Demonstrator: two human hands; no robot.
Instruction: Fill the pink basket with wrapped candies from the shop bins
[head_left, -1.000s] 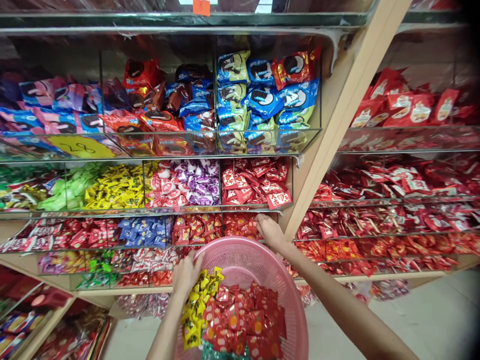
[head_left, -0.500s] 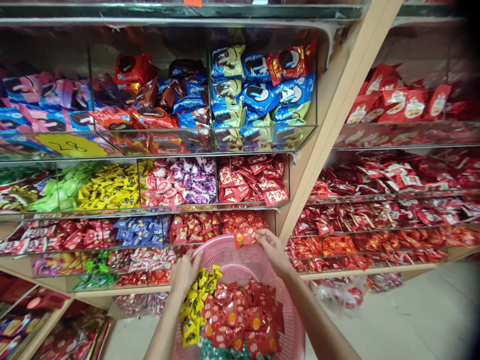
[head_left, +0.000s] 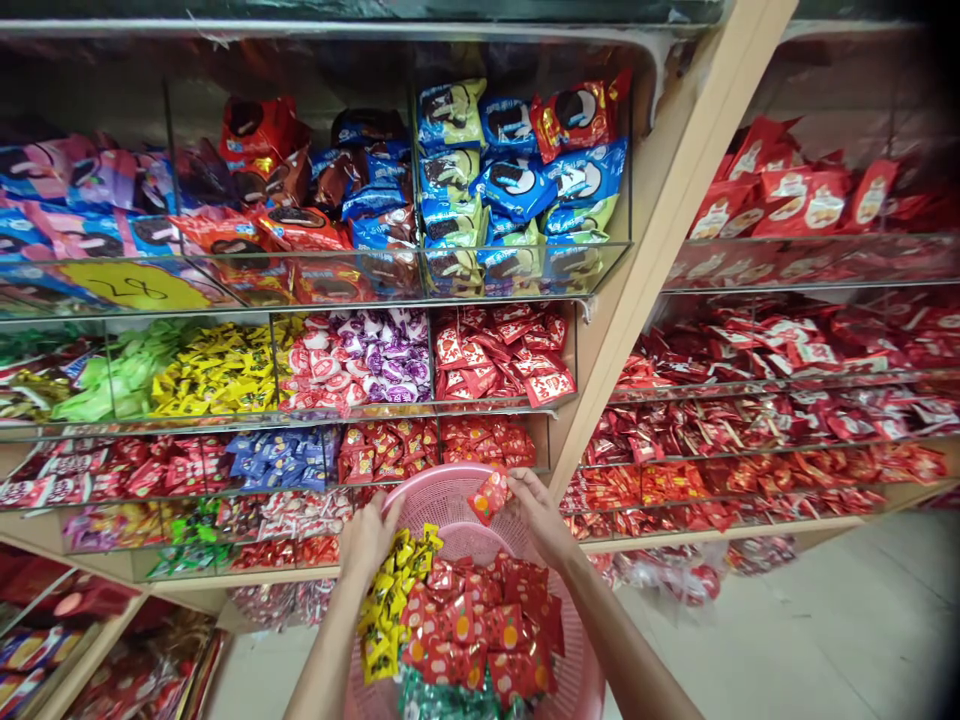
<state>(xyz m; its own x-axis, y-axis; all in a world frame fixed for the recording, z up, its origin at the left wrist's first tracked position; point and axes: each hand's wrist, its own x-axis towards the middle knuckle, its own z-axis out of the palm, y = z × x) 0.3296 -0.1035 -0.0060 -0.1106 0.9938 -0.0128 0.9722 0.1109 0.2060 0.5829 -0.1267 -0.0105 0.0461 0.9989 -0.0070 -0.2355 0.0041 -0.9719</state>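
Note:
A pink plastic basket point(head_left: 431, 500) is in front of me at the bottom middle. My left hand point(head_left: 364, 540) is closed on its left rim. Between the thumb and fingers of my right hand point(head_left: 538, 512) is a small red candy packet point(head_left: 487, 498), held tilted over the far right part of the basket. Inside the basket lie yellow-wrapped candies point(head_left: 386, 610) on the left, a pile of red candy packets point(head_left: 480, 625) with orange fruit prints in the middle, and green-wrapped candies point(head_left: 442, 698) nearest me.
Glass-fronted shelves hold sorted sweets, among them yellow candies point(head_left: 221, 370), blue packets point(head_left: 281, 458) and red packets point(head_left: 487, 440) just behind the basket. A slanted wooden upright point(head_left: 660, 250) parts the left and right shelves. Plastic bags point(head_left: 675, 575) lie on the tiled floor point(head_left: 810, 620).
My right hand has come slightly lower, and the red candy packet has turned from level to tilted. My left hand keeps its place on the rim.

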